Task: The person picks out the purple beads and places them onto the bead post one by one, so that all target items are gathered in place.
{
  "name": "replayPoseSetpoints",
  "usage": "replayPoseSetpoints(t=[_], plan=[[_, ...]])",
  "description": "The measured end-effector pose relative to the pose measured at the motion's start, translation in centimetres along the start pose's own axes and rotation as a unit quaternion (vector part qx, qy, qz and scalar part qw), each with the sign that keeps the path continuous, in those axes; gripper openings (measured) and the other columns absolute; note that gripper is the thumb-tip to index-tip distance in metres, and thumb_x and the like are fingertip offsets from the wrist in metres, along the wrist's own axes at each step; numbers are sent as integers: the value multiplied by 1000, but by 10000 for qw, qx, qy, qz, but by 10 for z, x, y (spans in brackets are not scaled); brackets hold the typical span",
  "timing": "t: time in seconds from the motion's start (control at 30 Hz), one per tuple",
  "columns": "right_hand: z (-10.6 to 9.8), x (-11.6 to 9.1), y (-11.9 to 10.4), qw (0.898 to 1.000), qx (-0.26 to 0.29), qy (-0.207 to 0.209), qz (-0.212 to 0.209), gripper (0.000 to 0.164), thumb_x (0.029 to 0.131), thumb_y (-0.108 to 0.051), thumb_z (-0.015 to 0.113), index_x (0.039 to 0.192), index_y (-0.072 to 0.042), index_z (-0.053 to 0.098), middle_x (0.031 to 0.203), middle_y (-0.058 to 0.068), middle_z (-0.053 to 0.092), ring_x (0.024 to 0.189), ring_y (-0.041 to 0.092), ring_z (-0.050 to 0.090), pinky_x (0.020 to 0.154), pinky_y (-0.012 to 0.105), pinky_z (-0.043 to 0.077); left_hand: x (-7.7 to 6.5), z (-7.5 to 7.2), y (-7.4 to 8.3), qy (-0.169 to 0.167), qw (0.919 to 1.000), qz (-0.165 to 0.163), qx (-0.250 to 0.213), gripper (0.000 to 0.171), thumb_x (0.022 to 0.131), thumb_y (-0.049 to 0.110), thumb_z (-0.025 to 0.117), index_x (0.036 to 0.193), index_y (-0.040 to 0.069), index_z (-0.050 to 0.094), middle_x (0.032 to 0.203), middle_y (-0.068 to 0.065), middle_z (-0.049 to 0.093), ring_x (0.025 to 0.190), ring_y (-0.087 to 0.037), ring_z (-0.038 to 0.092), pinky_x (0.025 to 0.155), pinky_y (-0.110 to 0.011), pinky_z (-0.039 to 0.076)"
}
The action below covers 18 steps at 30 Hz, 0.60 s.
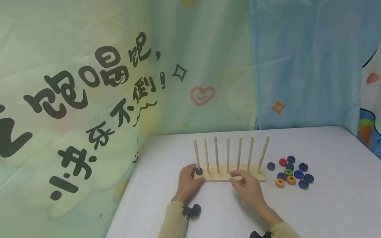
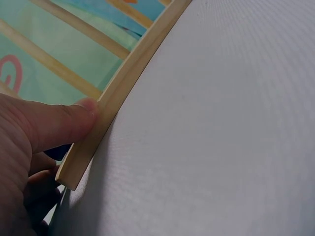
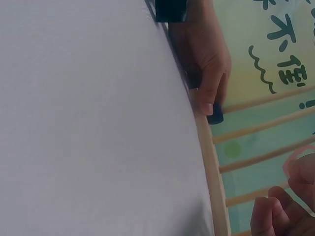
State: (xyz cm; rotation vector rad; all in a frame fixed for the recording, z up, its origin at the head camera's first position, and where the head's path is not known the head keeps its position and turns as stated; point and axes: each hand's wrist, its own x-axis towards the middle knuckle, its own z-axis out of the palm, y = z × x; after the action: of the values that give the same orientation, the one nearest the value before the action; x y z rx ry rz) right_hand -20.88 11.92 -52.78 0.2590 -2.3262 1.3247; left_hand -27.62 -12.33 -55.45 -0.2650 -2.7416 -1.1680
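A wooden peg rack (image 1: 214, 178), a flat base with several upright pegs, stands on the white table. One dark blue ring (image 1: 199, 171) sits at the foot of its leftmost peg. My left hand (image 1: 187, 183) grips the left end of the base; in the left wrist view the thumb (image 2: 64, 123) presses the front edge, while the other fingers are partly hidden behind it. My right hand (image 1: 248, 190) is in front of the rack's middle-right part. Its fingers (image 3: 263, 216) are loosely bent, with a gap between thumb and forefinger and nothing visible held.
To the right of the rack lie several loose rings: dark blue (image 1: 303, 184), red (image 1: 282, 162), green (image 1: 288, 172) and orange (image 1: 280, 182). A printed curtain (image 1: 205, 66) hangs behind and left of the table (image 1: 342, 198). Both wrists wear dark camera mounts (image 1: 191, 210).
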Motion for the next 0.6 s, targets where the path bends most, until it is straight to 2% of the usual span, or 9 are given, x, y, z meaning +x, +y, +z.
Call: replayPoseSetpoints(t=[0.13,0.3,0.43,0.6], plan=[[-3,-5,10,9997,-225,26,101,24,81,-6,77,103,-11,70,104,3,71,66,2,60,55,21,52,1,1,-1,43,10000,80,8,66,76,29,79,131,1,58,131,-16,58,126,-35,49,111,-49,34],[-17,-6,24,9981,-528,33,309,24,82,-11,77,105,-16,71,101,-2,72,67,2,60,59,21,52,2,4,-4,83,9998,154,-30,65,75,29,80,130,1,58,130,-16,59,126,-35,49,111,-50,34],[-28,-9,25,9961,-580,86,654,22,84,-11,75,105,-14,70,104,2,72,70,2,62,60,20,51,2,6,-7,124,9994,315,4,64,75,29,80,129,0,59,129,-16,60,124,-35,51,109,-51,35],[-30,-13,26,9939,-553,171,935,20,86,-12,73,106,-10,70,105,7,72,70,3,61,59,18,50,2,2,-7,-16,9996,287,16,63,77,29,76,132,2,58,131,-16,58,125,-35,49,111,-50,34]])
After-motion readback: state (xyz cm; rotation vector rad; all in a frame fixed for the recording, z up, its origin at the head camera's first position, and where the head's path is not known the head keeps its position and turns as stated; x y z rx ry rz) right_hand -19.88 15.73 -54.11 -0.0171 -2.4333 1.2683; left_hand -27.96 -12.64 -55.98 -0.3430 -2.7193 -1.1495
